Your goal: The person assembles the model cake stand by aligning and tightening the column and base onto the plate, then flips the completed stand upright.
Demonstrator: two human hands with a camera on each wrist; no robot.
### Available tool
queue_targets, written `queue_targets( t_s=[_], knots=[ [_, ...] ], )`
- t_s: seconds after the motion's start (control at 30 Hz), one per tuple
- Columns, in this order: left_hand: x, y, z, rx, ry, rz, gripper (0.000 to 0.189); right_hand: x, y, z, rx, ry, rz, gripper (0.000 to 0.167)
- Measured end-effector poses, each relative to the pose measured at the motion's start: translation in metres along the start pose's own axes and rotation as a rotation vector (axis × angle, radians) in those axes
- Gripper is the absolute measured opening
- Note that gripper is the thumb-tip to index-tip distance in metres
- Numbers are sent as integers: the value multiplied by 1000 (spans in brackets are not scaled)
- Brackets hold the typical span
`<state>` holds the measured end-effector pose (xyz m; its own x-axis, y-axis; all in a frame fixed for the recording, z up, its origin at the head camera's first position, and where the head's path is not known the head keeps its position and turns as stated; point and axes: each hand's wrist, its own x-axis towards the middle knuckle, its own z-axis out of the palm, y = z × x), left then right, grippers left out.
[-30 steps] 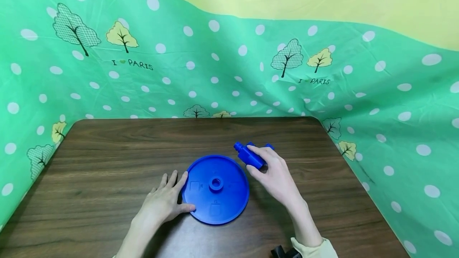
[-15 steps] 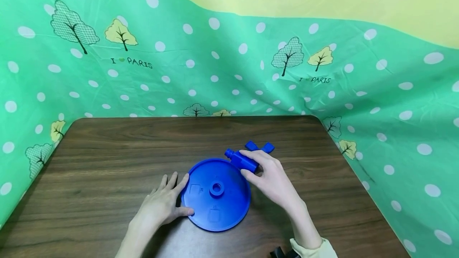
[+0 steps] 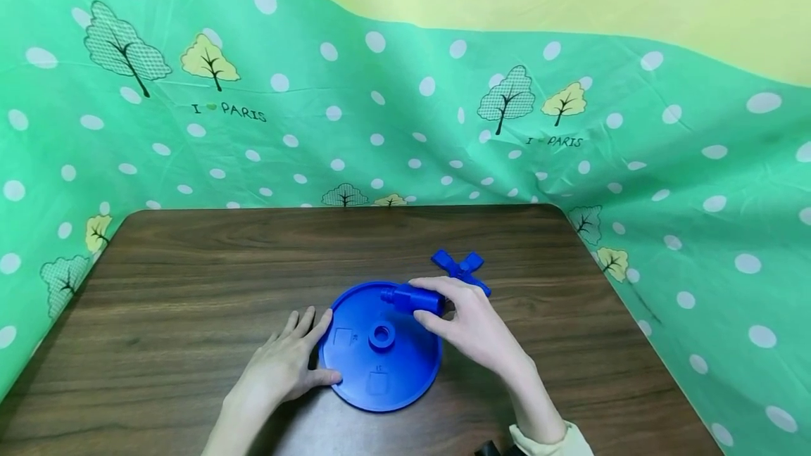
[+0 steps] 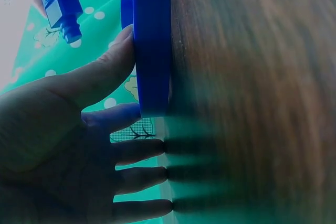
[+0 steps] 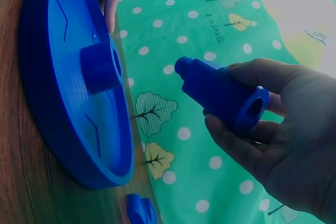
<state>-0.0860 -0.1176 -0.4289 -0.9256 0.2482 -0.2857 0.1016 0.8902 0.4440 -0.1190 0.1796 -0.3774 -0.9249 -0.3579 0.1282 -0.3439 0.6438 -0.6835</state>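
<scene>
A round blue plastic base [image 3: 405, 378] with a raised rim and a ringed hole at its centre lies on the table. My left hand [image 3: 279, 364] rests at its left edge, thumb over the rim and index finger against the side; the other fingers [image 4: 139, 153] are spread straight on the tabletop. Between thumb and fingers, my right hand [image 3: 472, 319] holds a blue plastic stem piece [image 3: 415, 299] above the base's far right part. In the right wrist view, the stem piece [image 5: 223, 95] is tilted, its narrow tip towards the base, its hollow end by the palm.
A blue cross-shaped piece [image 3: 461, 267] lies on the wooden table [image 3: 190, 287] behind the right hand, which covers part of it. Green dotted cloth [image 3: 380, 125] hangs behind and beside the table. A black object [image 3: 488, 449] shows by the right sleeve.
My right hand has carried the stem piece leftward and nearer, from beside the base to over it. More of the cross-shaped piece now shows. The left hand stays at the base's edge.
</scene>
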Motion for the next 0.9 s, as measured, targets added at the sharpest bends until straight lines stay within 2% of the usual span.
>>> queue_targets(
  t_s=[0.43,0.6,0.73,0.9],
  knots=[
    [2,-1,0,-7,-17,-6,103,0,-10,8,22,7,-2,35],
    [2,-2,0,0,-19,-8,103,1,-11,13,-5,16,-50,33],
    [3,-2,0,6,-18,-4,104,1,-10,17,-39,19,-91,36],
    [3,-1,-1,1,-25,-8,103,1,-11,20,-66,5,-95,43]
  ],
)
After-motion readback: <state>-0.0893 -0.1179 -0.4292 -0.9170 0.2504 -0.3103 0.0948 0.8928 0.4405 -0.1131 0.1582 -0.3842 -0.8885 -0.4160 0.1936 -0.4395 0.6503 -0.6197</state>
